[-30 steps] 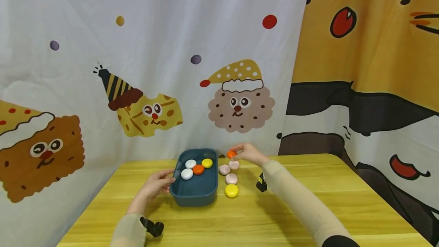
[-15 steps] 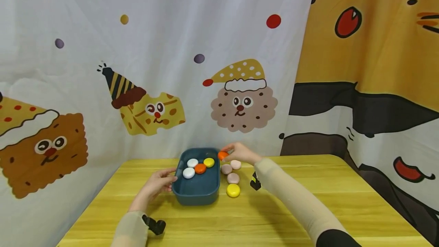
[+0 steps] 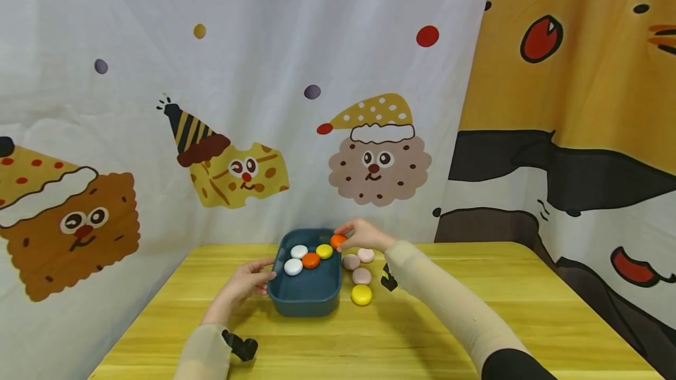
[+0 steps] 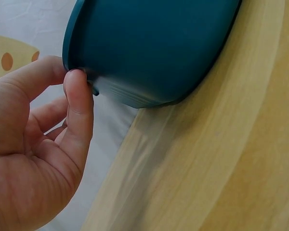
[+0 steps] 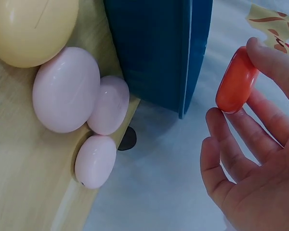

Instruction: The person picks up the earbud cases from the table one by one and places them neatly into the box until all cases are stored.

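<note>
My right hand (image 3: pixel 365 235) pinches an orange, glossy, rounded disc (image 3: pixel 338 242) above the far right corner of a dark blue bin (image 3: pixel 305 308). In the right wrist view, thumb and fingertips hold that orange disc (image 5: pixel 237 81) by its edges. My left hand (image 3: pixel 244 282) grips the bin's left rim; the left wrist view has thumb and forefinger pinching the bin's edge (image 4: pixel 135 91). Inside the bin lie two white discs (image 3: pixel 293 267), another orange disc (image 3: pixel 311 260) and a yellow disc (image 3: pixel 324 251).
Right of the bin, three pale pink discs (image 3: pixel 361 276) and a yellow disc (image 3: pixel 361 295) lie on the wooden table (image 3: pixel 422 333). A printed curtain (image 3: pixel 296 28) hangs behind the table's far edge.
My right hand has carried the orange disc left, from above the pink discs to over the bin's far right corner. My left hand keeps its hold on the rim.
</note>
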`<state>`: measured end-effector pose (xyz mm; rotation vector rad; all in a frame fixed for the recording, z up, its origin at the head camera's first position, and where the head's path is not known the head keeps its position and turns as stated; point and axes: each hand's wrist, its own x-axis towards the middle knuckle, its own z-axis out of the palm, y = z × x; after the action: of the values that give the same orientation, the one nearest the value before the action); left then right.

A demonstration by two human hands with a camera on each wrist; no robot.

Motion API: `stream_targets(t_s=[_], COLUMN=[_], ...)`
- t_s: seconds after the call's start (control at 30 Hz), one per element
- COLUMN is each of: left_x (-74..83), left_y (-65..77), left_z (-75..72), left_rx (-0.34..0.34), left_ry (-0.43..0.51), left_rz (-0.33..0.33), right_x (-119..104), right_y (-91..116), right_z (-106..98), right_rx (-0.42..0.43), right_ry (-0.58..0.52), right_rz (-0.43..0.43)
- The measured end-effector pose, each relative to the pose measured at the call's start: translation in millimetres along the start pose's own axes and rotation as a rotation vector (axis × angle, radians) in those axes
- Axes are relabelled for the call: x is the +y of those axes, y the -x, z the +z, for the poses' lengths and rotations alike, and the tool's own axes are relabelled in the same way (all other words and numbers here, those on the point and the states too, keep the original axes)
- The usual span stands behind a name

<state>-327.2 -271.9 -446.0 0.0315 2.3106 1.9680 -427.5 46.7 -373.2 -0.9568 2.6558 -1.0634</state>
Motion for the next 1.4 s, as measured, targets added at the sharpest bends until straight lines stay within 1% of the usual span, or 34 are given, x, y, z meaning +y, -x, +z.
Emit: stream_targets(t_s=[0.3,0.4,0.63,0.7,0.87,0.9,0.97,1.27,1.4], left_x=[-1.7,-1.6,1.7,4.7,4.9,2.3,2.9,2.6,0.8], left_y=[-2.4,-1.8,0.3,3.2,2.1,-0.7,-1.2,-1.9,-2.8], left_z=[0.2,0.3,0.4,1.3,1.1,0.1,-0.6,-1.1,-1.7], left_rx=[0.019,0.015,0.010,0.003,0.003,0.007,0.008,-0.015,-0.009], left_ry=[0.014,0.011,0.015,0.018,0.010,0.007,0.003,0.009,0.008], left_rz=[-0.010,-0.010,-0.010,-0.004,-0.007,-0.010,-0.005,0.009,0.007], right_x=[-3.1,-5.2,-9.5,-10.3,-11.8,-11.8,-12.7,-10.7,-9.7], right_y=[-8.1,-10.5,-15.4,-16.4,-19.0,-19.6,-20.6,-24.6,-27.1], right_z=[4.7,6.3,11.0,12.4,15.1,15.5,15.9,19.5,21.1], right_rx=[-0.037,-0.043,-0.042,-0.046,-0.057,-0.060,-0.061,-0.078,-0.081], right_ry=[-0.010,-0.008,0.057,0.063,0.058,0.059,0.065,0.072,0.063], right_rz=[0.005,0.007,-0.006,-0.005,0.011,0.010,0.012,-0.012,-0.009])
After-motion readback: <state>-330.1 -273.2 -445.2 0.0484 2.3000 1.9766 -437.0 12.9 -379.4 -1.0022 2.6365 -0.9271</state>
